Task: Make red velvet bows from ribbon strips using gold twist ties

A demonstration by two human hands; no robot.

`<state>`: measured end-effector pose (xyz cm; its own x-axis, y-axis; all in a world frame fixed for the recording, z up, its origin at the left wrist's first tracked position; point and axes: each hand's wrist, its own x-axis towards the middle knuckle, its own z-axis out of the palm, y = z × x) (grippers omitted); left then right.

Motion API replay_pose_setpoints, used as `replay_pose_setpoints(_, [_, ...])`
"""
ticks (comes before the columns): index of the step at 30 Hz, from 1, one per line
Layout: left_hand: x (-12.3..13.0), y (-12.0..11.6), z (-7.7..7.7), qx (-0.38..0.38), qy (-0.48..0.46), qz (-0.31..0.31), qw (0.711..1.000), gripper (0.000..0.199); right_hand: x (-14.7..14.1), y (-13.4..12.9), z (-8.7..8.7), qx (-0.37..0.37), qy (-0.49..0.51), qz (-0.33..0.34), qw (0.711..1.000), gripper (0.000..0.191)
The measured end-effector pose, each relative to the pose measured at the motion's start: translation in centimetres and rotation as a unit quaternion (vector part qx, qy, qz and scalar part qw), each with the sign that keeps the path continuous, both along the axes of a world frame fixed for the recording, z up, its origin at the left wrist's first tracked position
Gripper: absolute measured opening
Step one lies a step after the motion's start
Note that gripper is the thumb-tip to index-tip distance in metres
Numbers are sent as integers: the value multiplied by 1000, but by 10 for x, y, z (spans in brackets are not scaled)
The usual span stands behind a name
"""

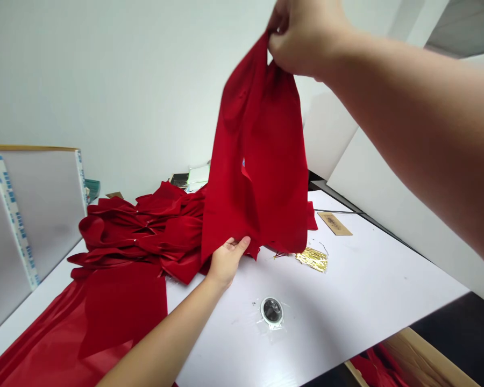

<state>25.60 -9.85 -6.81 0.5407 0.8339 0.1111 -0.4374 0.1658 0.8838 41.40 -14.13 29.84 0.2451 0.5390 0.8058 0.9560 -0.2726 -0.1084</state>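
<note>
A red fabric piece (280,177), folded over on itself, hangs above the white table. Up high, my right hand (306,40) pinches its gathered top, fingers closed. Lower down, my left hand (228,262) grips the bottom edge, with the thumb in front and some fingers hidden by the cloth. To the left lies a heap of gathered red bows (145,226), partly covered by the hanging fabric. Nearer me, a flat red cloth (125,306) rests on shiny red material (56,344).
A bundle of gold twist ties (313,259) and a brown card (334,223) lie on the white table (347,301). A round grommet (271,310) is taped around its rim. A white partition (52,199) stands left; an open carton (415,357) with red cloth sits below right.
</note>
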Motion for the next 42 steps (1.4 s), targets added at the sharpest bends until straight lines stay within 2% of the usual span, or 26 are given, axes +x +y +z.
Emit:
replay_pose_setpoints(1, [0, 1, 0, 7, -2, 3, 1000, 56, 10, -1, -1, -6, -47, -12, 999, 36])
replay_pose_setpoints(3, [0, 1, 1, 22, -2, 6, 1000, 56, 28, -4, -4, -27, -81, -28, 996, 36])
replay_pose_setpoints(7, [-2, -1, 0, 45, 18, 4, 999, 53, 55, -8, -10, -72, -47, -39, 996, 36])
replay_pose_setpoints(11, [-4, 1, -2, 68, 47, -2, 997, 49, 77, -11, -12, -77, -18, -73, 994, 36])
replay_pose_setpoints(17, [-5, 5, -9, 107, 92, -15, 990, 36, 104, -21, -15, -119, 95, -123, 981, 20])
replay_pose_setpoints(21, [-2, 2, -9, 107, 95, -27, 989, 40, 105, -24, -17, -133, 124, -138, 974, 18])
replay_pose_setpoints(25, [-2, 0, -1, 105, 90, -60, 989, 52, 100, -19, -16, -127, 132, -138, 973, 25])
replay_pose_setpoints(29, [-6, -1, 6, 110, 97, -75, 986, 51, 93, -13, -13, -126, 112, -136, 976, 30])
replay_pose_setpoints(37, [-7, -4, 8, 134, 124, -42, 982, 43, 82, -11, -7, -110, 79, -136, 981, 36])
replay_pose_setpoints(42, [-10, -2, 8, 153, 144, 0, 978, 38, 81, -9, -4, -117, 59, -156, 979, 32])
